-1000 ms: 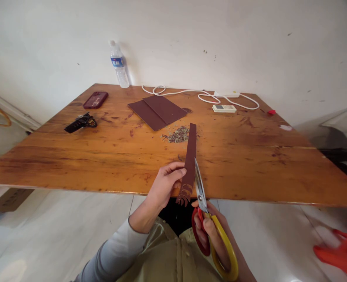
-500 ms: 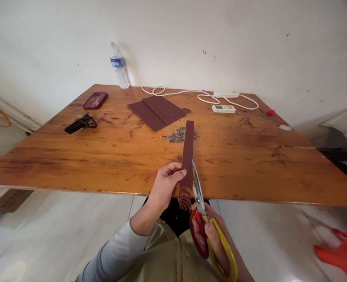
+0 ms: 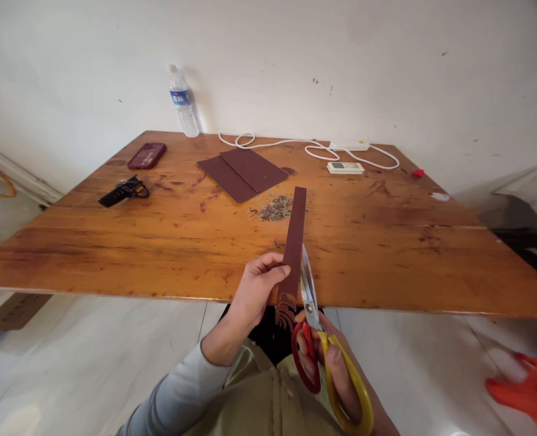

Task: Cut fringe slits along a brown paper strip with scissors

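Observation:
Between thumb and fingers, my left hand (image 3: 261,284) pinches a long brown strip (image 3: 295,230), perhaps sandpaper, above the table's front edge. Its lower end is cut into several curved, curling slivers. My right hand (image 3: 336,363) has its fingers through the scissors (image 3: 310,303), which have one red and one yellow handle. The blades point away from me along the strip's right edge, and they look nearly closed. Beyond the strip lies a heap of small shredded bits (image 3: 272,209). Farther back, two brown sheets (image 3: 250,172) overlap on the table.
On the wooden table (image 3: 159,254) are a dark red phone (image 3: 147,155), a black strapped item (image 3: 123,191), an upright water bottle (image 3: 184,106), a white remote (image 3: 345,168) and a power strip with a white cord (image 3: 350,146). A red bag (image 3: 529,387) lies on the floor at right.
The strip's far end has tilted a little to the right. The scissors have shifted slightly right, and their handles have spread a little. My left hand has barely moved.

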`<state>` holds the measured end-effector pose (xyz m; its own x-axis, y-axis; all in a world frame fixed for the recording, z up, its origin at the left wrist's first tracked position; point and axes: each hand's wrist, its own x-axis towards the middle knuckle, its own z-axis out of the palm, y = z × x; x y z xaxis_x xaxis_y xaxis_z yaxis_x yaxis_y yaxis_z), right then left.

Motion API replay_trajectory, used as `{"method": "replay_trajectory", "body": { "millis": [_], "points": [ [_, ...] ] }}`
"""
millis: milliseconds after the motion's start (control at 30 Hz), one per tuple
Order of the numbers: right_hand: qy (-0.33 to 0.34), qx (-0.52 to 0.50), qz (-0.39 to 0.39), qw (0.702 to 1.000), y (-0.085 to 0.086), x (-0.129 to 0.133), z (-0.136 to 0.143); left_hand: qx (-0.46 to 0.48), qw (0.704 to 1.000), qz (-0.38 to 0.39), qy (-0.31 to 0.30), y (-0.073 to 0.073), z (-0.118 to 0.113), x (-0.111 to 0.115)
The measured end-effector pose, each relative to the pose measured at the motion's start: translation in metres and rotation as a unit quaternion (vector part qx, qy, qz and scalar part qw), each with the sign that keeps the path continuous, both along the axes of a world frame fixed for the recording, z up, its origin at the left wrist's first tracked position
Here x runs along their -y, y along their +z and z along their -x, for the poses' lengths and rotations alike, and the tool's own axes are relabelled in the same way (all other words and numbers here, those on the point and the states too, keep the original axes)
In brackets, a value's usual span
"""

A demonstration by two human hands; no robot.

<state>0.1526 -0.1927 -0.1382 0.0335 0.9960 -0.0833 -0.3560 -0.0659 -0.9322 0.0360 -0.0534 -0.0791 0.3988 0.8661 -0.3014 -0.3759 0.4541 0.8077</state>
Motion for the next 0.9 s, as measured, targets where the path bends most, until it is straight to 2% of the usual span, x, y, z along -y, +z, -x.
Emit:
{"method": "replay_trajectory", "body": {
  "millis": [133, 467, 767, 900],
  "points": [
    [0.01, 0.023, 0.014, 1.0, 0.0054, 0.0004, -0.0044, -0.004, 1.0, 0.005, -0.007, -0.0002, 0.0005, 0.001],
    [-0.001, 0.026, 0.017, 0.999, 0.0061, -0.001, -0.007, -0.014, 1.0, 0.006, -0.017, 0.0016, 0.0003, 0.0022],
    [-0.02, 0.022, 0.02, 0.999, 0.0047, -0.0032, -0.0024, -0.022, 1.0, -0.009, -0.009, -0.0025, -0.0006, 0.0041],
    [0.001, 0.02, 0.023, 1.0, 0.0054, -0.0033, -0.0029, -0.018, 1.0, -0.014, -0.007, -0.0035, -0.0005, 0.0055]
  ]
}}
